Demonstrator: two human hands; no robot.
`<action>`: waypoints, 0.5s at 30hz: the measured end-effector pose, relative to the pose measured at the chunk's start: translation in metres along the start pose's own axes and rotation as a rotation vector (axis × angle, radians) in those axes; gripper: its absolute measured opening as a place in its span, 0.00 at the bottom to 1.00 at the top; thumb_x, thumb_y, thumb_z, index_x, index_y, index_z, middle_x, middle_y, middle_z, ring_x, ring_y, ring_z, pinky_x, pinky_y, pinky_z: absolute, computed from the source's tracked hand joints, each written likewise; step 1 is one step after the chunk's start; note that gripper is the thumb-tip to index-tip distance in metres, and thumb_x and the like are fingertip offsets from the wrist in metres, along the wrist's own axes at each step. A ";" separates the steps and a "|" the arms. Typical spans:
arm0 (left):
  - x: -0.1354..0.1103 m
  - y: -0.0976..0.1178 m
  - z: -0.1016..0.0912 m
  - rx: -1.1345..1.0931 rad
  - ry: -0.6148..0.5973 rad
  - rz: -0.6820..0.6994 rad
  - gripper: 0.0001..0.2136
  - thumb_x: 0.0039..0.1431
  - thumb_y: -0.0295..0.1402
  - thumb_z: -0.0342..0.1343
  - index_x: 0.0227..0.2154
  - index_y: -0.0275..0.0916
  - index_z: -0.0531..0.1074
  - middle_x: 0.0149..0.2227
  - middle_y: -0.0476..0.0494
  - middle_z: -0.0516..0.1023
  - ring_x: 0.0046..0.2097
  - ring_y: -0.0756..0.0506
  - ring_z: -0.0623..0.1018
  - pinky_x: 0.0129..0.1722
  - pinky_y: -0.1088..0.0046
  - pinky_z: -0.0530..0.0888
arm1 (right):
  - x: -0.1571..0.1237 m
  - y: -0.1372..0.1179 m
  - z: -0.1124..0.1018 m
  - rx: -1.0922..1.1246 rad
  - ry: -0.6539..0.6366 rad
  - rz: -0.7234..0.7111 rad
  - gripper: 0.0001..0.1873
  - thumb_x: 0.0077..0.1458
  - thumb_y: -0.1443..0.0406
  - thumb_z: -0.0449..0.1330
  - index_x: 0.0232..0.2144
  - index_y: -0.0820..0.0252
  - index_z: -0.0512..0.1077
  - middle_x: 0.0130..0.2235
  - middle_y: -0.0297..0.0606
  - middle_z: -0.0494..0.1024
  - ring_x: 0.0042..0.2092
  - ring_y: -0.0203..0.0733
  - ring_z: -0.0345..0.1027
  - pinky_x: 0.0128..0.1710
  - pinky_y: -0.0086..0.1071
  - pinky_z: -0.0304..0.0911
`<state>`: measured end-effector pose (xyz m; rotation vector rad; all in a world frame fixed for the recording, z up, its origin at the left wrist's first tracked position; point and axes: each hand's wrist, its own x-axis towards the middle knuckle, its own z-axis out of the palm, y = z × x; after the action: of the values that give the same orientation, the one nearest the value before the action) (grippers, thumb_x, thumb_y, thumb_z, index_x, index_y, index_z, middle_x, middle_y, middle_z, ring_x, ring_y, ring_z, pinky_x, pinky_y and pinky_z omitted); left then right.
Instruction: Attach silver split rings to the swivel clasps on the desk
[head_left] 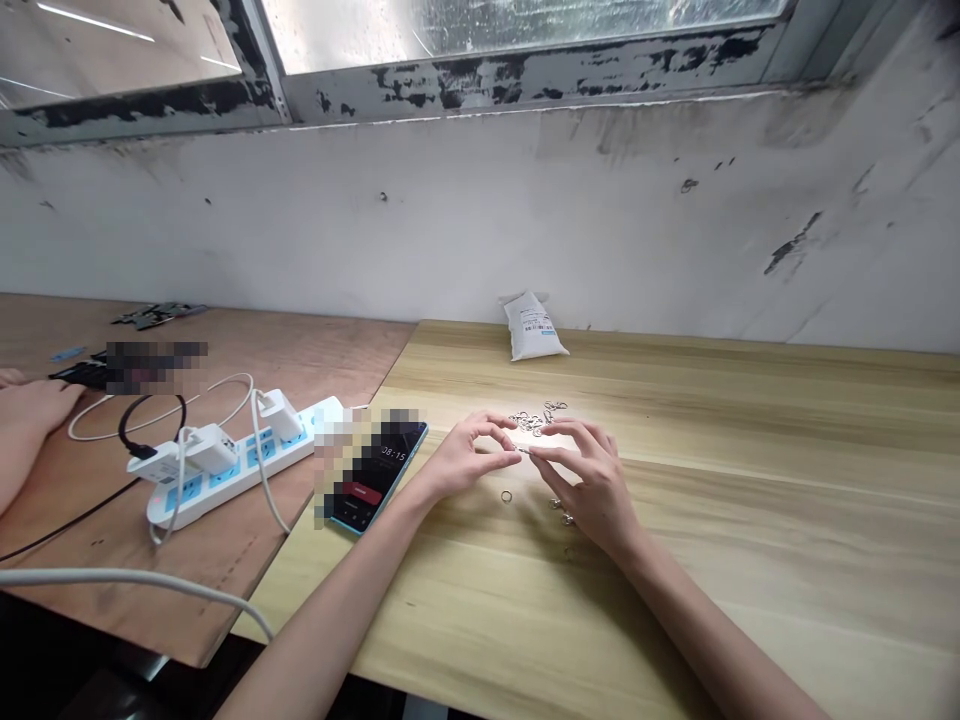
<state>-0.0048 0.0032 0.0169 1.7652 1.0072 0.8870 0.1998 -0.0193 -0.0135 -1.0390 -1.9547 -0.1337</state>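
my left hand and right hand are close together in front of me over the light wood table, their fingers curved toward each other. my right thumb and forefinger are pinched shut on a small silver metal piece, too small to make out exactly. my left hand is partly open, its fingers curling in right beside that piece, but i cannot tell if they touch it or have hold of anything.

just ahead of my fingertips lies a loose heap of small metal rings. a single ring sits on its own nearer me, between my hands, and a few small metal bits lie by the inner edge of my right hand. farther ahead, against the wall, is a labelled white bag.

off to my left, a phone, partly blurred, lies with its screen lit. beyond it, a white power strip with white chargers plugged in sits on a plywood table, and another person's hand rests at the far left.
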 end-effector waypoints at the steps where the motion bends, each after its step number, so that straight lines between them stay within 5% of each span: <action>1: 0.000 0.000 0.000 -0.002 0.005 -0.002 0.06 0.53 0.35 0.63 0.27 0.39 0.75 0.52 0.42 0.74 0.58 0.41 0.70 0.50 0.65 0.71 | 0.000 -0.001 -0.001 -0.008 0.018 0.007 0.06 0.59 0.66 0.61 0.34 0.50 0.78 0.43 0.39 0.77 0.49 0.49 0.66 0.45 0.43 0.59; 7: 0.000 0.003 -0.001 -0.036 -0.004 0.029 0.07 0.53 0.36 0.64 0.27 0.39 0.75 0.51 0.42 0.75 0.57 0.40 0.71 0.57 0.60 0.65 | 0.000 -0.002 0.000 -0.001 0.027 -0.021 0.06 0.59 0.66 0.61 0.33 0.50 0.79 0.43 0.40 0.77 0.48 0.48 0.67 0.44 0.41 0.59; 15: 0.001 -0.003 0.004 0.017 0.071 0.116 0.07 0.53 0.38 0.64 0.27 0.40 0.76 0.46 0.43 0.76 0.53 0.41 0.73 0.53 0.62 0.68 | -0.001 -0.001 0.002 0.146 -0.032 0.011 0.07 0.60 0.67 0.60 0.37 0.51 0.79 0.41 0.40 0.75 0.45 0.47 0.67 0.44 0.43 0.61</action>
<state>-0.0018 0.0032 0.0125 1.8329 0.9671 1.0224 0.1984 -0.0198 -0.0155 -0.9610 -1.9559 0.0324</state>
